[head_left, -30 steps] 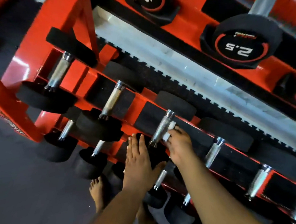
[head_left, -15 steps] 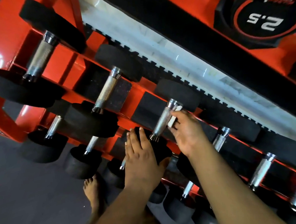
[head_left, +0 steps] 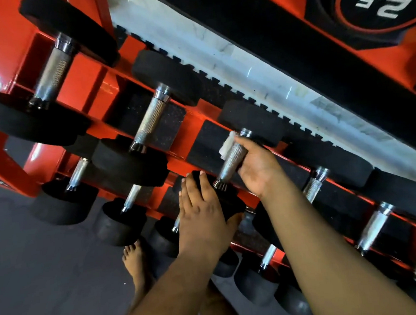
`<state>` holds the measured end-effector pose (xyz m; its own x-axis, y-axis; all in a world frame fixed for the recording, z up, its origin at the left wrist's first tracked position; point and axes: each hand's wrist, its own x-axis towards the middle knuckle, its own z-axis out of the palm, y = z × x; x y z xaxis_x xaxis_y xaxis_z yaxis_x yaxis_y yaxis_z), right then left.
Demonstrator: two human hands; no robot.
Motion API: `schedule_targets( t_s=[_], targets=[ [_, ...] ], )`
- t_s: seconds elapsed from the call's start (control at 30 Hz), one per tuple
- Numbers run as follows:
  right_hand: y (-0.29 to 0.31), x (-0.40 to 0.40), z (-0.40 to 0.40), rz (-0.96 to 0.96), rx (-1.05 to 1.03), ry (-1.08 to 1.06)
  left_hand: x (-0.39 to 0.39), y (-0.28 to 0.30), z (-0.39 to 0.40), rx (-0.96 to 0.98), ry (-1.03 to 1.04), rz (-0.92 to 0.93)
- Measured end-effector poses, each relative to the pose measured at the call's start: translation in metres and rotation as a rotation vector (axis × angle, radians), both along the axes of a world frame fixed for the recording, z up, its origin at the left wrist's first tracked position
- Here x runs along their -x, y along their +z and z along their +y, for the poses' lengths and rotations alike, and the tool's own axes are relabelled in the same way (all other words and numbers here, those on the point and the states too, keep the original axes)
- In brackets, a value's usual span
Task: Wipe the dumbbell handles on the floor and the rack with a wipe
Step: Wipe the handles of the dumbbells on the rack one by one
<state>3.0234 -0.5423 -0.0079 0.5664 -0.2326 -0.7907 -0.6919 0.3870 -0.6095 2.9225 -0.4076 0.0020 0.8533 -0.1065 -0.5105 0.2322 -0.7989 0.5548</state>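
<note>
Right hand (head_left: 257, 168) curls round the handle (head_left: 232, 161) with the wipe (head_left: 228, 146) — the bar's axis slants down toward the flat, steadying left hand (head_left: 203, 216)

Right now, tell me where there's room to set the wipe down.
Free: the grey floor left of the bare foot, and the black pad between two handles. Crowded: the lower rack rows, dumbbells packed close, both hands on one dumbbell.

right hand (head_left: 256, 165) now wrapped under handle (head_left: 231, 159); wipe (head_left: 227, 146) shifted to handle's left side.
</note>
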Motion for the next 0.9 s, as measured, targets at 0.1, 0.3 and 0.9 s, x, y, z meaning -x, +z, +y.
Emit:
schedule_targets(
  t_s=[0.1,0.3,0.9],
  targets=[
    [0.001,0.003,-0.001,-0.011,-0.036,0.016,0.000,-0.001,0.000,0.003,-0.003,-0.008],
    [0.001,0.008,-0.003,-0.002,0.017,-0.003,0.000,-0.002,0.000,0.001,-0.011,0.008],
    [-0.006,0.038,-0.008,-0.001,-0.047,0.062,-0.005,-0.002,0.007,0.032,-0.077,0.053]
  ],
)
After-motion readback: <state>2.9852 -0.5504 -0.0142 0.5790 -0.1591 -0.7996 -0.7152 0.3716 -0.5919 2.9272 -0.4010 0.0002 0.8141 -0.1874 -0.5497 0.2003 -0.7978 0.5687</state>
